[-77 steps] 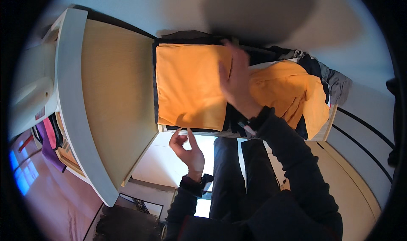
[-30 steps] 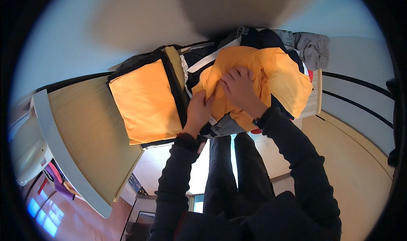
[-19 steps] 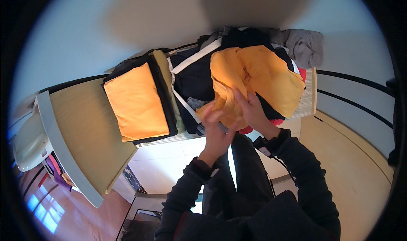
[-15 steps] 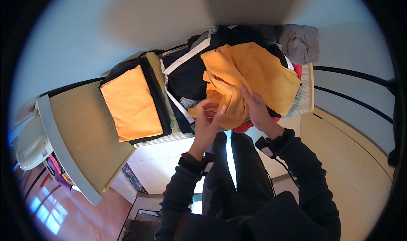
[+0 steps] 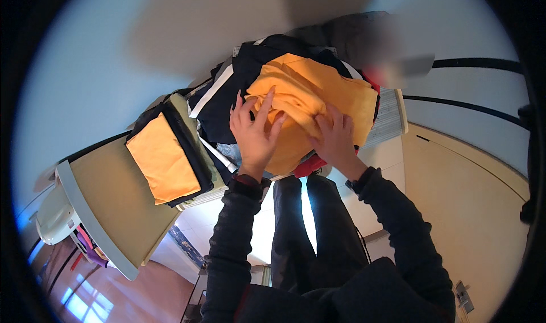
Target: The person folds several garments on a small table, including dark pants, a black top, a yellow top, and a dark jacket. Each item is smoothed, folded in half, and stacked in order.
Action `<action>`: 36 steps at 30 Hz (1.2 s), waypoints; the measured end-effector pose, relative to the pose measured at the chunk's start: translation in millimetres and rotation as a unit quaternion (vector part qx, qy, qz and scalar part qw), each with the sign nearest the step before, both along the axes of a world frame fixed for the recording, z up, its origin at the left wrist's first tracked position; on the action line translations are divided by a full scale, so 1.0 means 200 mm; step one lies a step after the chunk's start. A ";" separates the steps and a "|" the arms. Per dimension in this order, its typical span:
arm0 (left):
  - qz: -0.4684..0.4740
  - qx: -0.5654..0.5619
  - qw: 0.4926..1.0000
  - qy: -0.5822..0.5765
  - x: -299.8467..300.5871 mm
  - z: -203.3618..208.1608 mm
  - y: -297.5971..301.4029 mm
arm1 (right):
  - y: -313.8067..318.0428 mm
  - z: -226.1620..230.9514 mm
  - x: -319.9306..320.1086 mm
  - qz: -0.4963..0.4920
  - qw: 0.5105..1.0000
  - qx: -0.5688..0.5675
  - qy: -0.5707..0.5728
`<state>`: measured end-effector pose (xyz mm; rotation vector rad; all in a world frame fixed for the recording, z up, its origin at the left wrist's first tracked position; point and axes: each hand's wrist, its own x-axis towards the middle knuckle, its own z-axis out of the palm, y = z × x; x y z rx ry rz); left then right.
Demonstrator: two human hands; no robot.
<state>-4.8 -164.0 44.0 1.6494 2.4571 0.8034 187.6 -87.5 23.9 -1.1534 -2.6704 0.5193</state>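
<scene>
Both hands (image 5: 296,135) now press flat on the orange garment (image 5: 313,104) (earlier pinching).

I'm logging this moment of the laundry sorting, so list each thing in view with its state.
Orange garment: crumpled, on top of the pile, under both hands.
Folded orange garment: flat on dark cloth, apart from the hands.
Dark garment: spread loose under the crumpled one.
Left hand: fingers spread, pressing the orange garment.
Right hand: fingers bent on the orange garment.
Table: beige top, bears the folded garment.

Bright even daylight, fisheye-bent, dark-vignetted rim.
</scene>
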 end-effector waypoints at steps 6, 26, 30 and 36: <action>0.039 0.085 0.963 -0.251 0.06 0.00 0.09 | 0.09 -0.12 0.16 -0.058 0.991 0.119 0.022; -0.040 -0.043 0.994 -0.096 0.10 0.14 0.17 | 0.11 -0.06 0.46 -0.256 0.913 -0.204 0.245; 0.003 0.025 0.971 -0.237 0.14 0.38 0.08 | 0.19 0.18 0.44 -0.324 0.701 -0.380 0.509; -0.051 0.188 0.888 -0.417 0.13 0.94 0.12 | 0.35 0.76 0.40 -0.221 0.726 -0.332 0.560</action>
